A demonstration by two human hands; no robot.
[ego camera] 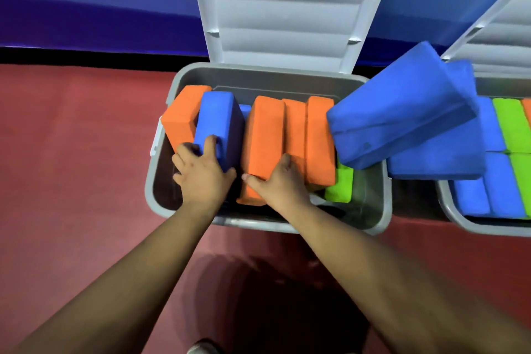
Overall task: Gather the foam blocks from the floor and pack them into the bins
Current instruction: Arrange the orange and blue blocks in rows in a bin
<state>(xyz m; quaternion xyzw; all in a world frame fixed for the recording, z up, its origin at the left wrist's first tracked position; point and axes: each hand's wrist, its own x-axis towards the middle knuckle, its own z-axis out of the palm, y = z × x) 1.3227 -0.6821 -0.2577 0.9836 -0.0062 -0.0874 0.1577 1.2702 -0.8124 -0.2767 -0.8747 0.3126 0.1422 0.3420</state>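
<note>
Near bin (pixel 287 227): grey, on the floor, its lid (pixel 287 8) standing open at the back.
Its contents: an end orange block (pixel 181 118) at the far left, then a blue block (pixel 218 121), then three orange blocks on edge side by side; the first of these is the held orange block (pixel 265 135). A green block (pixel 340 184) lies low at the right.
Left hand (pixel 201 172): fingers curled over the near end of the blue block, thumb on its right side, gripping it.
Right hand (pixel 280 184): thumb spread wide against the near left edge of the held orange block, fingers bent over its top into the seam beside it.
Tilted blue blocks (pixel 402 118): two, lying across the rims between the bins.
Second bin (pixel 485 229): at the right, lid also up, packed with blue and green blocks in rows.
Floor (pixel 71 152): red.
</note>
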